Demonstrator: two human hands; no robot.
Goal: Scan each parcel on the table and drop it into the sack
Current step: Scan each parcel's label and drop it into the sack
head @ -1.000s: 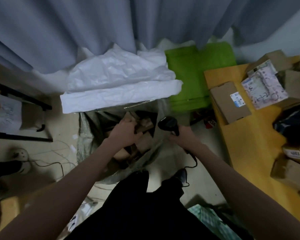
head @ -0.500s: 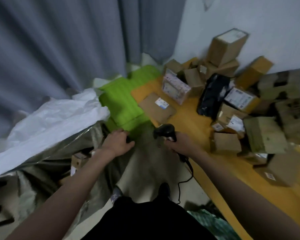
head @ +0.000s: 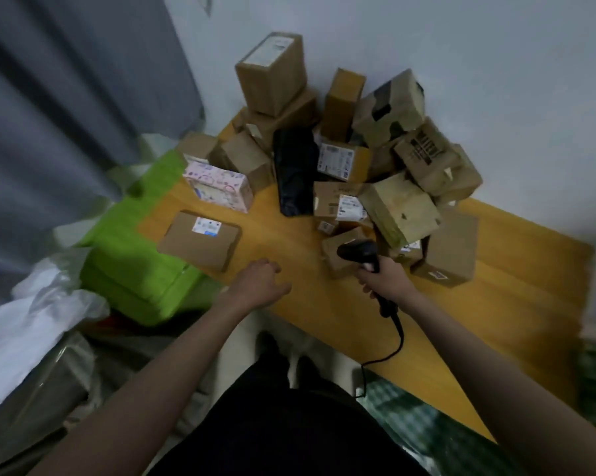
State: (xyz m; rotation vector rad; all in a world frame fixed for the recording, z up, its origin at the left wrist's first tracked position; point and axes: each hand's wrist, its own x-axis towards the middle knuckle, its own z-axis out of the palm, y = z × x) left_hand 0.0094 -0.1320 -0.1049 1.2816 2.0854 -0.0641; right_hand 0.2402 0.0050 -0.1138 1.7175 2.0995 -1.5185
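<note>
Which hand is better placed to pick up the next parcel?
Left. The left hand is empty, over the table edge near the flat brown parcel. The right hand grips the scanner.

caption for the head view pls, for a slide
Right hand holds scanner before piled parcels; left hand empty.

Brown cardboard parcels [head: 358,159] lie heaped on the wooden table [head: 289,242], one flat box [head: 199,240] apart.
</note>
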